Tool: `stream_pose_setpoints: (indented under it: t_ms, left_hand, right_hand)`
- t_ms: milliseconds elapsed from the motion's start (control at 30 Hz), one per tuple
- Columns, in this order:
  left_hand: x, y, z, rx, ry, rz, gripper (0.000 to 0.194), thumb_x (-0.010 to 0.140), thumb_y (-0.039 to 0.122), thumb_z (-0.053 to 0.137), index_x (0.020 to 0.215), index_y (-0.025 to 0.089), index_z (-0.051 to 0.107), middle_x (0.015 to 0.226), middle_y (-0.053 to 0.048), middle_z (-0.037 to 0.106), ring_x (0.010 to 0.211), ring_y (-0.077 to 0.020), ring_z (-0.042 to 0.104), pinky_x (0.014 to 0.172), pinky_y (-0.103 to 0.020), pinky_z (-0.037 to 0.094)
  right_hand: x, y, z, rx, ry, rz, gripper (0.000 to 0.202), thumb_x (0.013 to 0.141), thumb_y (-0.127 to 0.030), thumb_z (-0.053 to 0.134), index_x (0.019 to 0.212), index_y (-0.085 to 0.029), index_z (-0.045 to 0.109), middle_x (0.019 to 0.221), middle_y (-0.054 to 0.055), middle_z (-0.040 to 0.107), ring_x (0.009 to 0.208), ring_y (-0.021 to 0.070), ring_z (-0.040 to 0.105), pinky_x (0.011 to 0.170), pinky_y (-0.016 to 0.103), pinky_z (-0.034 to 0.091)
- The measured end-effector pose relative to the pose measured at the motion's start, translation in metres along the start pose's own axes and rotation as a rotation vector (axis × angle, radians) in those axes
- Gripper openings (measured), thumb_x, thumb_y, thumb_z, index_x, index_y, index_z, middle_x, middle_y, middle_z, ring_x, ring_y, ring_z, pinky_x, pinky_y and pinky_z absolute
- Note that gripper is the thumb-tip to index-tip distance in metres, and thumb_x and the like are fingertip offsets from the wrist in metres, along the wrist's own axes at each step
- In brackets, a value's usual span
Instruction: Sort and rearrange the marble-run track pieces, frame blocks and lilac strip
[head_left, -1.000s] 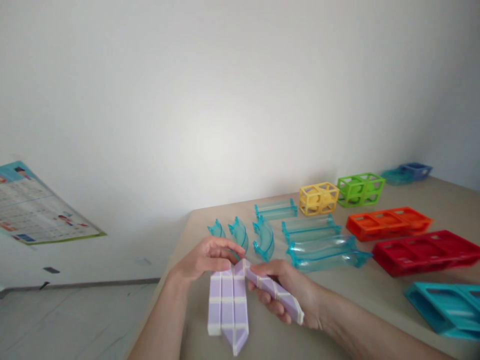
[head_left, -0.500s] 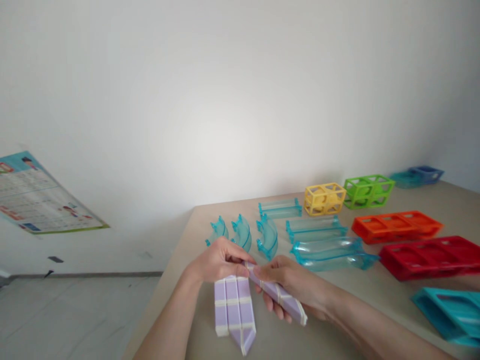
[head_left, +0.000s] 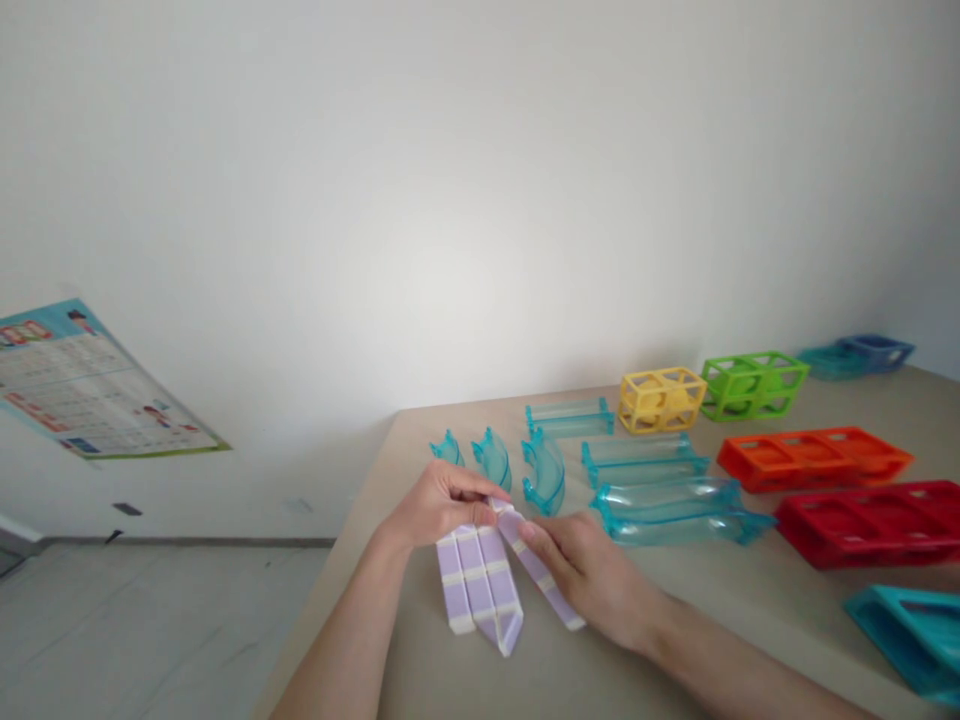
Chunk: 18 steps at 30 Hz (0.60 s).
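A lilac and white twist snake puzzle [head_left: 472,580] is in both hands, low in the middle of the view. Several of its rows lie side by side, one ending in a point towards me. Another straight length angles off to the right from the far end. My left hand [head_left: 442,505] is closed in a pinch on that far end, its fingers over the top. My right hand [head_left: 592,575] grips the angled length from the right, thumb on top. The right hand's other fingers are mostly hidden beneath it.
On the table [head_left: 465,690], clear blue curved track pieces [head_left: 491,460] and straight clear troughs [head_left: 682,510] lie beyond my hands. To the right stand yellow [head_left: 661,400], green [head_left: 754,387], orange [head_left: 814,460], red [head_left: 877,525] and teal [head_left: 911,635] frames. A wall rises behind.
The angled length has turned down beside the other rows, its near end now lower and further left. My right hand has rolled over it, hiding its fingers. The view has shifted slightly.
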<state>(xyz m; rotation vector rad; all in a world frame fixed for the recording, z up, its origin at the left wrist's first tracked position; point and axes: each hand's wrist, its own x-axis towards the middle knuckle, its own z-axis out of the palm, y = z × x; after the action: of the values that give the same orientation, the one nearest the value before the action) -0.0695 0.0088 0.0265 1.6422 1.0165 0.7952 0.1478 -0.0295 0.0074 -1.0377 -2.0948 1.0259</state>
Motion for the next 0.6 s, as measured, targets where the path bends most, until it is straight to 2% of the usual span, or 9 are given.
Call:
stream_pose_setpoints:
  t_ms: [167, 300, 400, 500, 600]
  left_hand:
    - [0.002, -0.001, 0.001, -0.028, 0.004, -0.017, 0.028, 0.066, 0.029, 0.08, 0.088, 0.012, 0.079, 0.064, -0.005, 0.07, 0.048, -0.0089, 0.051, 0.046, -0.02, 0.035]
    - [0.003, 0.001, 0.002, -0.009, 0.05, 0.039, 0.024, 0.064, 0.028, 0.081, 0.084, 0.014, 0.08, 0.073, -0.007, 0.073, 0.055, -0.0109, 0.055, 0.05, -0.02, 0.037]
    - [0.003, 0.002, 0.004, -0.006, 0.079, 0.024, 0.023, 0.064, 0.029, 0.081, 0.082, 0.014, 0.08, 0.076, -0.008, 0.074, 0.06, -0.0132, 0.058, 0.052, -0.021, 0.039]
    - [0.003, 0.003, 0.006, -0.099, 0.078, -0.022, 0.026, 0.067, 0.031, 0.08, 0.086, 0.014, 0.079, 0.077, -0.008, 0.074, 0.059, -0.0137, 0.06, 0.053, -0.021, 0.04]
    - [0.002, 0.005, 0.008, -0.352, 0.062, 0.003, 0.037, 0.073, 0.04, 0.073, 0.098, 0.012, 0.076, 0.09, -0.013, 0.075, 0.072, -0.0208, 0.066, 0.064, -0.027, 0.048]
  right_hand:
    - [-0.001, 0.004, 0.005, -0.028, -0.005, 0.006, 0.05, 0.099, -0.05, 0.028, 0.068, -0.02, 0.052, 0.062, 0.002, 0.054, 0.057, 0.0158, 0.049, 0.056, 0.027, 0.033]
    - [-0.003, 0.01, 0.017, 0.153, -0.067, 0.042, 0.051, 0.099, -0.054, 0.025, 0.073, -0.02, 0.053, 0.053, -0.001, 0.052, 0.046, 0.0131, 0.049, 0.045, 0.023, 0.034]
    - [-0.005, 0.01, 0.022, 0.265, -0.095, 0.072, 0.053, 0.098, -0.057, 0.023, 0.077, -0.019, 0.054, 0.048, -0.003, 0.051, 0.039, 0.0116, 0.048, 0.039, 0.021, 0.034]
    - [-0.004, 0.008, 0.021, 0.273, -0.013, 0.097, 0.051, 0.097, -0.059, 0.027, 0.077, -0.02, 0.053, 0.05, -0.002, 0.053, 0.041, 0.0126, 0.051, 0.039, 0.021, 0.037]
    - [-0.002, 0.006, 0.019, 0.31, 0.112, 0.112, 0.051, 0.096, -0.06, 0.03, 0.076, -0.02, 0.054, 0.053, 0.0, 0.055, 0.044, 0.0142, 0.053, 0.041, 0.023, 0.04]
